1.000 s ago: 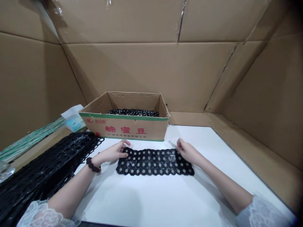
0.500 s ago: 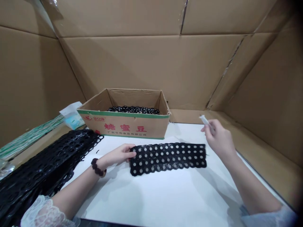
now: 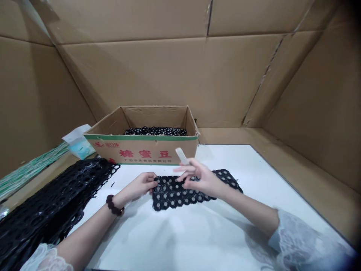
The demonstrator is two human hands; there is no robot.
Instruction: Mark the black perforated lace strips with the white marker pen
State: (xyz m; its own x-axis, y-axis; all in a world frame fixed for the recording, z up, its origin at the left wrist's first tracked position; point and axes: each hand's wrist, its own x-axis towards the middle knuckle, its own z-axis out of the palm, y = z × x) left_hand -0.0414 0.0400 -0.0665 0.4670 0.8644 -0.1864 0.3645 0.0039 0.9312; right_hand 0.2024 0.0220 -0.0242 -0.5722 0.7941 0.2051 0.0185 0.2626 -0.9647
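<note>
A black strip of mat with rows of round holes (image 3: pixel 172 202) lies on the white table, its right part partly hidden. At its left end, my left hand (image 3: pixel 142 185) pinches the edge between thumb and fingers. My right hand (image 3: pixel 201 178) reaches across the strip's middle, slightly blurred. A small white stick-like thing (image 3: pixel 182 156) pokes up from its fingers; its kind is unclear. The other fingers of that hand are loosely bent close over the strip, and whether they touch it I cannot tell.
Behind the strip stands an open cardboard box (image 3: pixel 141 149) with black holed pieces (image 3: pixel 156 131) inside. A heap of black holed sheets (image 3: pixel 47 199) lies at left, near green-and-white strands (image 3: pixel 36 165) and a tissue pack (image 3: pixel 80 145). Cardboard walls (image 3: pixel 158 75) enclose the table (image 3: pixel 180 241).
My right hand has swung left from beyond the strip's right end to above its middle, carrying the white thing. My left hand keeps its hold. The view has shifted slightly.
</note>
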